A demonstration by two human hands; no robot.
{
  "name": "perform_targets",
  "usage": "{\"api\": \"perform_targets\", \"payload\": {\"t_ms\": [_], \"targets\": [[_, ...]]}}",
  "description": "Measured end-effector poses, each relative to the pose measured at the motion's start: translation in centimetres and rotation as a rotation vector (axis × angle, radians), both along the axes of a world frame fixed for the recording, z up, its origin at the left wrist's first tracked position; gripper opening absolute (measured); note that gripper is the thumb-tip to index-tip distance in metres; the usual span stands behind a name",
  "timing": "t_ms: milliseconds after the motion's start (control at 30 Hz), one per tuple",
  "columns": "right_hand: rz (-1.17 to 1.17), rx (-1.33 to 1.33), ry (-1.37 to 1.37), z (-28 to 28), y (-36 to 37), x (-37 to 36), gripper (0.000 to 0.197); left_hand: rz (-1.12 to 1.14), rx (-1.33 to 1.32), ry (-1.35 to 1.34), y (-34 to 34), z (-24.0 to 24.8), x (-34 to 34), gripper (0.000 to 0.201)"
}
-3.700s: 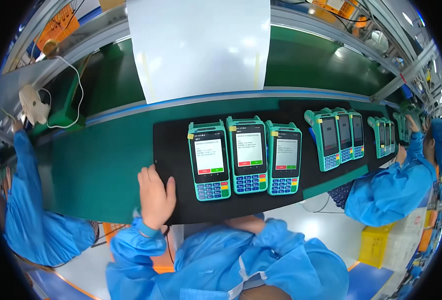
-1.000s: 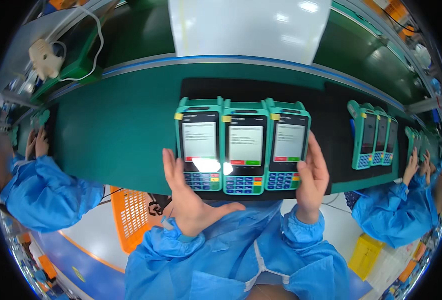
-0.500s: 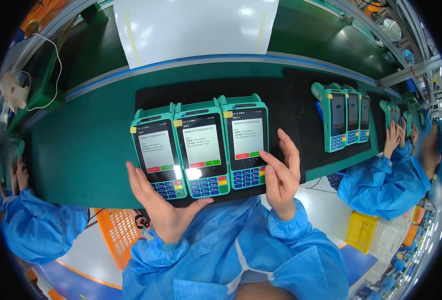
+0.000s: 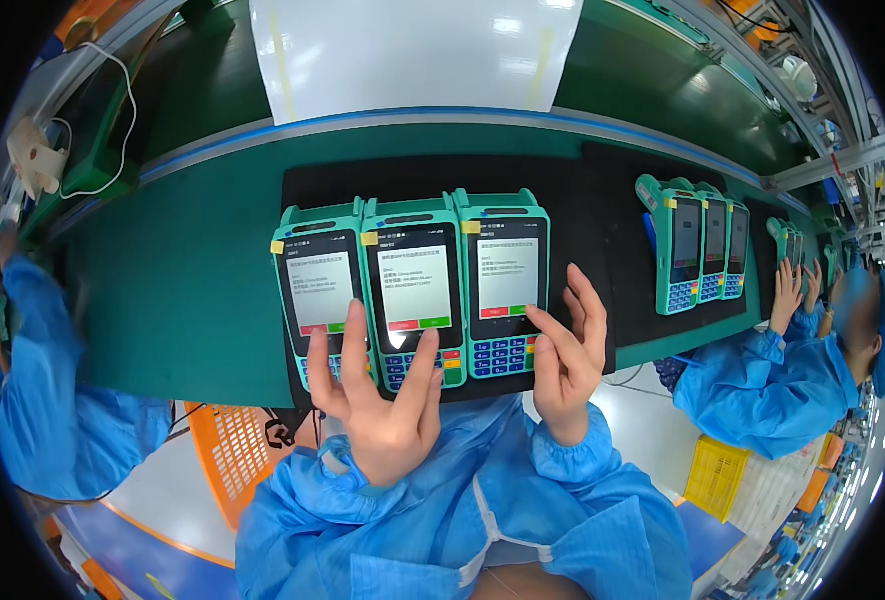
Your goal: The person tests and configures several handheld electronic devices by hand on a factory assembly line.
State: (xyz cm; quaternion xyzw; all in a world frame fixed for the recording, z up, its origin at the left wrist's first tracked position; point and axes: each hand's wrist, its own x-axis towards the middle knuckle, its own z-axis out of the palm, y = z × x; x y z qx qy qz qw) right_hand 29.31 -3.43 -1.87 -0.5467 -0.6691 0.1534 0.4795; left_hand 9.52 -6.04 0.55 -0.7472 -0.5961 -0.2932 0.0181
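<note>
Three green handheld card payment terminals stand side by side with lit screens: a left terminal (image 4: 318, 283), a middle terminal (image 4: 414, 282) and a right terminal (image 4: 507, 270). Each has a small yellow sticker at the screen's upper left corner, red and green on-screen buttons and a blue keypad. My left hand (image 4: 388, 428) is open, fingers spread over the lower parts of the left and middle terminals, hiding some of the left keypad. With fingers apart and nothing held, my right hand (image 4: 571, 372) has its index fingertip at the right terminal's green on-screen button.
A black mat (image 4: 581, 255) lies under the terminals on the green bench (image 4: 193, 250). To the right, three more terminals (image 4: 708, 240) stand on another mat near a co-worker in blue (image 4: 763, 390). An orange basket (image 4: 228, 460) and a yellow crate (image 4: 718, 478) are below the bench.
My left hand has moved from the left terminal's side to over the left and middle terminals, fingers spreading. My right hand stays by the right terminal. The co-worker at left has shifted an arm.
</note>
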Motion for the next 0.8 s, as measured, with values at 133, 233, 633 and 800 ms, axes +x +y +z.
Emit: {"api": "perform_targets", "payload": {"t_ms": [133,233,633,800], "targets": [[0.004,-0.001,0.009,-0.1,0.1,0.0,0.026,0.011,-0.018,-0.017,0.4,-0.2,0.4,0.030],[0.009,0.012,-0.031,-0.1,0.2,0.0,0.025,0.024,-0.046,-0.035,0.4,-0.5,0.7,0.031],[0.013,0.008,-0.023,-0.2,0.0,0.0,0.026,0.243,-0.020,0.080,-0.8,0.0,-3.1,0.032],[0.034,0.020,-0.020,-0.1,0.0,0.0,0.026,0.220,-0.005,0.096,-0.2,0.0,-3.3,0.030]]}}
